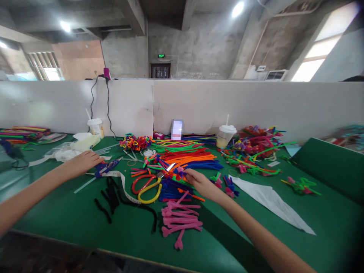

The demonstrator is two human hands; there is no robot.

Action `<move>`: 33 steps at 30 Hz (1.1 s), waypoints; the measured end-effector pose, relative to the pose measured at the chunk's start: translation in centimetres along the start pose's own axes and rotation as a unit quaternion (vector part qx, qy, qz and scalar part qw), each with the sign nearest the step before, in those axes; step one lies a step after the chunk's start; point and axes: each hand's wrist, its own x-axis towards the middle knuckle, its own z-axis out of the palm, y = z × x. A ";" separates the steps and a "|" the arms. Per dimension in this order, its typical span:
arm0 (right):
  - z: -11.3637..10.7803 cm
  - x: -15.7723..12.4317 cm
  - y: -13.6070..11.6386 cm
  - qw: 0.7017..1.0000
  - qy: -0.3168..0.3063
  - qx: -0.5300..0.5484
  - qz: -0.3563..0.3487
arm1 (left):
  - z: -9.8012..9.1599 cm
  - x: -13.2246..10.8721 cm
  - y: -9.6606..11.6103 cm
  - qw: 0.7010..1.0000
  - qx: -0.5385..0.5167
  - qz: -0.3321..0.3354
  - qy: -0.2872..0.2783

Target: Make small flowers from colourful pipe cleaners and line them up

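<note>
My left hand reaches over the table with fingers stretched out, at the back end of a blue glue gun; whether it touches the gun I cannot tell. My right hand pinches a small pipe cleaner flower, pink and blue, above the pile. Between the hands lie scissors with one red and one yellow handle, blades apart. A white tape measure curls beside them. Pink pipe cleaner pieces with looped ends lie in front, and black pipe cleaners to their left.
Behind are orange pipe cleaners, a phone and two lidded cups, one left, one right. Finished-looking bunches are heaped at right, near white paper. Clear glue sticks lie left. A partition closes the back.
</note>
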 end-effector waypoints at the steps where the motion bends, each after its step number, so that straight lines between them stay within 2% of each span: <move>1: 0.0 0.0 0.1 1.000 0.002 0.004 0.005 | -0.4 -0.2 -0.2 1.000 0.012 0.015 0.000; 3: 0.0 0.0 0.4 1.000 0.003 0.014 0.014 | -1.2 -0.5 -0.6 0.998 0.041 0.053 -0.014; 7: 0.0 0.0 0.7 0.999 -0.003 0.038 0.011 | -3.2 -0.3 0.5 0.995 0.072 0.072 0.014; 9: -0.1 0.1 0.8 0.999 0.001 0.041 -0.002 | -4.0 0.2 2.3 0.990 0.091 0.102 0.032; 13: -0.5 0.3 0.6 0.998 -0.008 0.037 -0.046 | -5.3 1.6 7.5 0.967 0.131 0.193 0.099; 16: -0.9 0.2 0.2 0.997 -0.030 0.036 -0.055 | -6.0 2.9 11.0 0.952 0.153 0.250 0.091; 19: -1.2 -0.1 0.0 0.998 -0.043 0.030 -0.046 | -6.1 4.1 13.2 0.937 0.164 0.295 0.091; 25: -1.0 -0.3 -0.2 0.997 -0.058 0.016 -0.051 | -5.5 5.8 15.1 0.925 0.165 0.325 0.109; 33: -0.4 0.2 -0.4 0.995 -0.070 -0.001 -0.071 | -5.1 6.5 16.2 0.921 0.165 0.338 0.100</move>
